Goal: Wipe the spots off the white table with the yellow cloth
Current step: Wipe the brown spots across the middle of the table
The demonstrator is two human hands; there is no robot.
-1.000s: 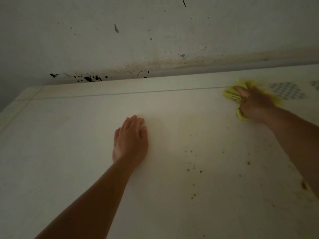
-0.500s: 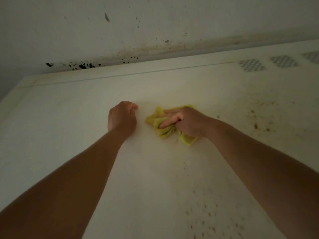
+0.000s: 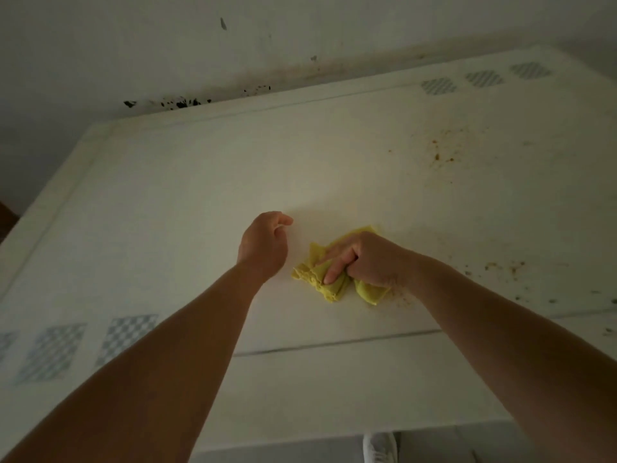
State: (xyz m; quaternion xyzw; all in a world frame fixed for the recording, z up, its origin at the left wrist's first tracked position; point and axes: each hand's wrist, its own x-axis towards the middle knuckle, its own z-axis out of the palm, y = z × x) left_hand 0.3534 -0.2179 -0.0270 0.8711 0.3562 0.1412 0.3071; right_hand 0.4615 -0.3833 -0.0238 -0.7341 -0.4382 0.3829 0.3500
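On white table (image 3: 187,202); right hand (image 3: 374,260) grips yellow cloth (image 3: 329,282); spots (image 3: 437,155) beyond

left hand (image 3: 264,242): loosely curled | right hand (image 3: 369,259): fisted grip, arm extended

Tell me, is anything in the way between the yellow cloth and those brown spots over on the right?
Nothing visible is. The right hand grips the cloth on the table, and only bare tabletop lies between it and the brown spots farther back on the right. The left hand sits on the other side.
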